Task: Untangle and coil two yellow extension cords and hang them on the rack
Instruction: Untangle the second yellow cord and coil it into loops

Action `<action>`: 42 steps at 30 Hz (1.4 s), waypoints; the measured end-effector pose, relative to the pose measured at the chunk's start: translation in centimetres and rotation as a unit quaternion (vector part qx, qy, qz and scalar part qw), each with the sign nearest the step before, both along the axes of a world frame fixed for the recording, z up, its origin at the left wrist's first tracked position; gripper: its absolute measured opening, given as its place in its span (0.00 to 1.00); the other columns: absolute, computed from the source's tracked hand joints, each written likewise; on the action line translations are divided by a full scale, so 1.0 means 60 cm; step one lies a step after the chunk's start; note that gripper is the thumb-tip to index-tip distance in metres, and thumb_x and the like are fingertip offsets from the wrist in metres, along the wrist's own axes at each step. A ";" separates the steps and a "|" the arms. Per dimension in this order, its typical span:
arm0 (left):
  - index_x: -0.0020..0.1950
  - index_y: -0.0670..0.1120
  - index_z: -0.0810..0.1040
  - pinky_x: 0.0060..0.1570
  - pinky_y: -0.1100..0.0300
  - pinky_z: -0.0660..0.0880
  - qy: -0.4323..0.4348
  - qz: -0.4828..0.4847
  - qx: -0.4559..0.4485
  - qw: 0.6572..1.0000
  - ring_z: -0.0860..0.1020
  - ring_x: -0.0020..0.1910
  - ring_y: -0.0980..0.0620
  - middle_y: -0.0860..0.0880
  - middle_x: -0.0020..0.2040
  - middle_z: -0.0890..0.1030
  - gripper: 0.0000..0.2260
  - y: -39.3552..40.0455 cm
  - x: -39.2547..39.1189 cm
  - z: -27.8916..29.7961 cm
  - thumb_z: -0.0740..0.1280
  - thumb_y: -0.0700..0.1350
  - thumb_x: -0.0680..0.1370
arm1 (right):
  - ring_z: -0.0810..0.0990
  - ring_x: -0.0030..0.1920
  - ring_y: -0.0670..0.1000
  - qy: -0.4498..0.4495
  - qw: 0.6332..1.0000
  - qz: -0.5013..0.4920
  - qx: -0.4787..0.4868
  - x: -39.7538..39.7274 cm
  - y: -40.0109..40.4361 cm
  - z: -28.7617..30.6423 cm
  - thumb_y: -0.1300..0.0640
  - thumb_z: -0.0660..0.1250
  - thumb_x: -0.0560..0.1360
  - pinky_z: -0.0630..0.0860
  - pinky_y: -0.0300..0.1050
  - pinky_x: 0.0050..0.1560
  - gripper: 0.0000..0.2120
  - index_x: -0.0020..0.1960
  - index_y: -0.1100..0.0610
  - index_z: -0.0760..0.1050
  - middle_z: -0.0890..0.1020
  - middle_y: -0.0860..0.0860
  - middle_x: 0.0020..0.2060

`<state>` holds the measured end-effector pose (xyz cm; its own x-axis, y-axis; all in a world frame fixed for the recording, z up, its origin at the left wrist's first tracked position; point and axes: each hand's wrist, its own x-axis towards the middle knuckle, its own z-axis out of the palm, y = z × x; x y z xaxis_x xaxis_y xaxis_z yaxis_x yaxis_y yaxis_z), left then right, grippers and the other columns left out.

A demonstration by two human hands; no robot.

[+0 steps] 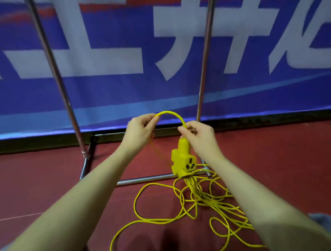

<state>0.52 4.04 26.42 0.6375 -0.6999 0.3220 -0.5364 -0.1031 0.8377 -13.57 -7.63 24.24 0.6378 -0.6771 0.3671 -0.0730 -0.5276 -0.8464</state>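
Red floor [46, 186] runs up to a blue banner [118, 93] with large white characters along the back; chrome rack [54, 66] stands in front of it, two upright poles, base bars resting on the floor.

Left hand [140, 132] raised in front of the banner's lower edge, fingers curled and pinching a yellow cord [170, 114]; cord arcs up and over to the right hand [198, 135], which grips it just above the yellow socket block [183, 159]; both hands clamped on the same short span, near each other but not touching; block hangs below the right hand, roughly upright, one outlet face with dark slots turned toward the camera.

Another run of cord drops from the left hand down past the block; it blurs into the strands below.

Tangled cords [196, 200] lie in loose loops on the floor, beside and partly over the rack's front base bar; loops spread toward the near edge of view and pass under the right forearm; cannot tell where one cord ends and the other starts.

Grey fabric shows at the lower right corner.
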 end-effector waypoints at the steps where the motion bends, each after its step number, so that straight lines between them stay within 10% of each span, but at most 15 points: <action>1: 0.50 0.48 0.81 0.39 0.56 0.74 0.012 0.007 0.010 1.000 0.76 0.31 0.53 0.47 0.34 0.75 0.08 0.008 0.001 0.012 0.63 0.46 0.80 | 0.78 0.33 0.47 -0.006 1.000 -0.004 0.000 0.007 0.008 0.022 0.58 0.70 0.74 0.74 0.44 0.40 0.05 0.41 0.58 0.79 0.81 0.52 0.31; 5: 0.62 0.44 0.75 0.53 0.59 0.72 -0.048 0.057 0.031 0.997 0.76 0.50 0.51 0.48 0.54 0.75 0.14 0.042 -0.003 0.050 0.65 0.47 0.79 | 0.79 0.29 0.54 -0.030 0.999 -0.035 -0.005 0.030 0.036 0.093 0.53 0.72 0.71 0.79 0.49 0.32 0.07 0.35 0.50 0.78 0.79 0.50 0.27; 10: 0.53 0.48 0.75 0.43 0.60 0.74 0.064 -0.130 0.090 0.985 0.77 0.40 0.56 0.52 0.43 0.80 0.19 0.087 -0.046 0.090 0.71 0.59 0.71 | 0.76 0.21 0.46 -0.083 0.994 -0.069 0.025 0.046 0.065 0.129 0.57 0.71 0.74 0.72 0.37 0.23 0.09 0.36 0.59 0.78 0.78 0.53 0.24; 15: 0.46 0.44 0.75 0.29 0.59 0.70 0.099 -0.113 0.090 0.984 0.71 0.28 0.51 0.49 0.32 0.74 0.10 0.082 -0.043 0.085 0.73 0.43 0.69 | 0.81 0.28 0.56 -0.082 0.991 -0.092 0.056 0.060 0.059 0.102 0.52 0.71 0.73 0.79 0.58 0.36 0.11 0.35 0.56 0.76 0.80 0.55 0.26; 20: 0.54 0.39 0.76 0.26 0.64 0.69 0.162 -0.158 0.064 0.972 0.74 0.26 0.52 0.41 0.37 0.77 0.09 0.104 -0.025 0.082 0.69 0.35 0.74 | 0.72 0.54 0.49 -0.027 0.999 -0.035 -0.028 0.069 0.031 0.074 0.49 0.68 0.74 0.65 0.36 0.55 0.05 0.50 0.45 0.76 0.76 0.47 0.49; 23: 0.54 0.41 0.77 0.32 0.57 0.75 0.165 -0.167 0.049 0.971 0.81 0.34 0.48 0.43 0.39 0.82 0.09 0.117 -0.004 0.084 0.70 0.35 0.74 | 0.70 0.62 0.50 0.005 0.999 0.053 -0.008 0.079 0.017 0.059 0.46 0.65 0.75 0.62 0.38 0.61 0.05 0.45 0.46 0.77 0.76 0.46 0.55; 29: 0.52 0.44 0.79 0.38 0.54 0.78 0.182 -0.121 -0.020 0.976 0.79 0.40 0.50 0.46 0.44 0.80 0.12 0.125 0.028 0.062 0.74 0.40 0.70 | 0.78 0.34 0.49 -0.045 0.959 0.178 0.215 0.085 0.029 0.046 0.49 0.58 0.79 0.75 0.44 0.45 0.15 0.40 0.58 0.70 0.77 0.51 0.31; 36: 0.51 0.45 0.80 0.37 0.60 0.78 0.280 0.019 -0.159 0.947 0.81 0.40 0.51 0.46 0.44 0.82 0.09 0.128 0.079 0.048 0.73 0.42 0.72 | 0.72 0.26 0.49 0.089 0.945 0.208 0.237 0.087 0.030 0.021 0.58 0.55 0.81 0.71 0.43 0.33 0.12 0.45 0.59 0.74 0.74 0.53 0.29; 42: 0.49 0.45 0.80 0.33 0.67 0.74 0.159 0.074 -0.016 0.984 0.78 0.36 0.55 0.48 0.43 0.81 0.03 0.153 0.111 0.028 0.69 0.41 0.77 | 0.57 0.21 0.42 0.025 0.952 0.178 0.248 0.094 0.042 0.047 0.61 0.58 0.81 0.54 0.33 0.22 0.11 0.40 0.60 0.73 0.62 0.48 0.24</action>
